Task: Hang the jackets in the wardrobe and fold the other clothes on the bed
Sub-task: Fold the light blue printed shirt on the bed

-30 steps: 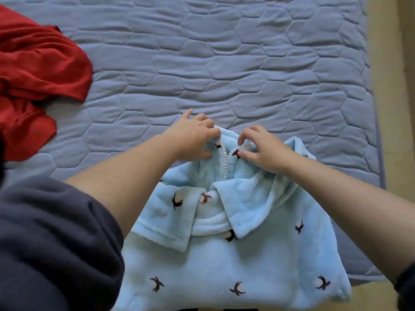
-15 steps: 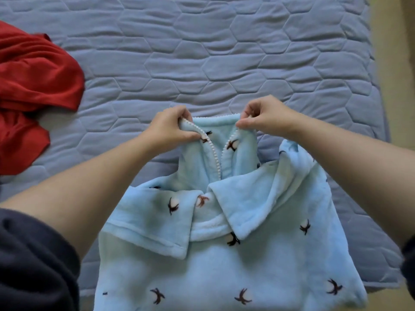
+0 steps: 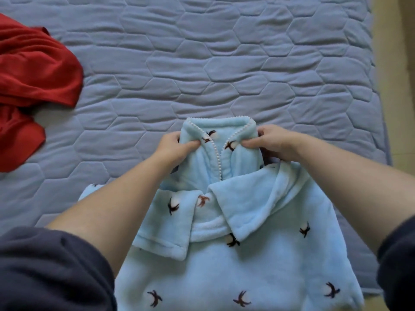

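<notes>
Head view: blue top half folded on bed, near edge. Left hand and right hand each pinching its bead-trimmed far end. Fold unfinished; red garment crumpled at left, untouched.

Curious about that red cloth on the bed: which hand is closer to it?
Left. The left hand pinches the blue top right of the red cloth, well apart; the right hand pinches it farther right.
</notes>
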The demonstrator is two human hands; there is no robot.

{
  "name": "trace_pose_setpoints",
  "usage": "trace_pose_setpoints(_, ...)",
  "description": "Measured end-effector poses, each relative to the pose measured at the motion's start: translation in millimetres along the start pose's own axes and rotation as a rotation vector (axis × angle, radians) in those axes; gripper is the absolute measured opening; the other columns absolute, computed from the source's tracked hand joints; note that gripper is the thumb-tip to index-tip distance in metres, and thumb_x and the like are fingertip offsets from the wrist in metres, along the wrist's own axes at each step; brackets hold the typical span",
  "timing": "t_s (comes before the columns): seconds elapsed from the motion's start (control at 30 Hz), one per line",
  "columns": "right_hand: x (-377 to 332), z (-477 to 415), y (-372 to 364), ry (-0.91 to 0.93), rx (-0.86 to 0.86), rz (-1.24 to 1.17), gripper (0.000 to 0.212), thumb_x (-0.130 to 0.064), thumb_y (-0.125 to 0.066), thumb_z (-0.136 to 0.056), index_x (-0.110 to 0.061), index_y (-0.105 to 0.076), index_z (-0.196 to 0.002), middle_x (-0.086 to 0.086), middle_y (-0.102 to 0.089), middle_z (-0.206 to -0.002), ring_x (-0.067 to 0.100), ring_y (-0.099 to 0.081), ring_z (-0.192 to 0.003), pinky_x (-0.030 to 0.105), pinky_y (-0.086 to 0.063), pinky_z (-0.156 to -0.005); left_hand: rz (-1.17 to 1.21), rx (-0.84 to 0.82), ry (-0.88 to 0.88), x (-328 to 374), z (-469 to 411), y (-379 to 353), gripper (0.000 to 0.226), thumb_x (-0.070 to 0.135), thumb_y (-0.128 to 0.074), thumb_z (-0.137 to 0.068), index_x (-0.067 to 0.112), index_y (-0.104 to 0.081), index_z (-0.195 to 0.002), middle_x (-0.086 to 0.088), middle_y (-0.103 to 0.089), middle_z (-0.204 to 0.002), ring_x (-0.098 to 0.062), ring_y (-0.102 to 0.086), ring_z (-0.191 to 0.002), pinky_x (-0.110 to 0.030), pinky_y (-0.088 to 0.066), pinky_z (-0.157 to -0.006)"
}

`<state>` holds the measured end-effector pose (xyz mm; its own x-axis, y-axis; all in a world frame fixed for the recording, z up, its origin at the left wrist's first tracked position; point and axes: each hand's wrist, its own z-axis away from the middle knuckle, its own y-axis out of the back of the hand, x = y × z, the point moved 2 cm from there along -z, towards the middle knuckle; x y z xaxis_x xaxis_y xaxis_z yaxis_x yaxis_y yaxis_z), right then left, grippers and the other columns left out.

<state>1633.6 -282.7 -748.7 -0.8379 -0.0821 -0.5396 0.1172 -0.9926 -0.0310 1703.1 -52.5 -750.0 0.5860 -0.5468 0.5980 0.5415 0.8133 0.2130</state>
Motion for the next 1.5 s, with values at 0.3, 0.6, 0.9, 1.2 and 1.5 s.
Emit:
trace_pose_setpoints(0.3,-3,-8,-5,0.001,-0.173,-0.059,0.036,-0.02,-0.07,-0.083,-0.014,-0.063,-0.118,0.004,-0.072,-0.109,0.017,-0.07,-0.095,0.031,-0.056,-0.077,-0.675,0.484,-0.728,34,8,-26,0.034,0.023,-0.062,-0.08,0.015,-0.054,-0.111,-0.003,-0.054,-0.11,-0.022,-0.051,-0.104,-0.035,-0.034,-0.085)
trace_pose_setpoints(0.6,8,-8,9,-0.066,0.159,0.166,0.012,-0.009,-0.06,-0.091,-0.01,-0.06,-0.079,0.007,-0.063,-0.072,0.013,-0.055,-0.056,0.026,-0.05,-0.059,-0.503,0.044,-0.313,63,-37,-75,0.007,0.015,-0.053,-0.087,0.016,-0.047,-0.085,0.001,-0.051,-0.079,-0.028,-0.056,-0.091,-0.031,-0.042,-0.069)
trace_pose_setpoints(0.9,3,30,-1,0.451,0.488,0.572,0.027,-0.029,-0.046,-0.096,-0.015,-0.058,-0.116,0.002,-0.064,-0.113,0.017,-0.057,-0.106,0.026,-0.039,-0.084,-0.553,0.166,-0.719,44,21,-50,0.042,0.03,-0.054,-0.091,0.01,-0.046,-0.127,-0.006,-0.053,-0.123,-0.018,-0.049,-0.114,-0.028,-0.037,-0.093)
trace_pose_setpoints(1.2,44,116,-31,0.441,0.129,1.594,0.097,-0.038,-0.076,-0.067,-0.026,-0.025,-0.149,0.002,-0.031,-0.154,0.024,-0.03,-0.142,0.054,-0.019,-0.112,-1.441,-0.108,-0.758,-68,144,35,0.095,0.047,-0.082,-0.049,0.01,-0.055,-0.132,-0.016,-0.05,-0.139,-0.035,-0.049,-0.127,-0.058,-0.039,-0.101)
trace_pose_setpoints(1.5,20,105,-58,0.592,0.477,1.368,0.02,0.001,-0.069,-0.06,-0.006,-0.061,-0.078,0.013,-0.062,-0.074,0.033,-0.063,-0.068,0.038,-0.044,-0.063,-1.251,0.081,-0.677,-39,132,17,0.017,-0.001,-0.067,-0.071,0.004,-0.064,-0.087,-0.016,-0.062,-0.085,-0.035,-0.062,-0.068,-0.039,-0.045,-0.052)
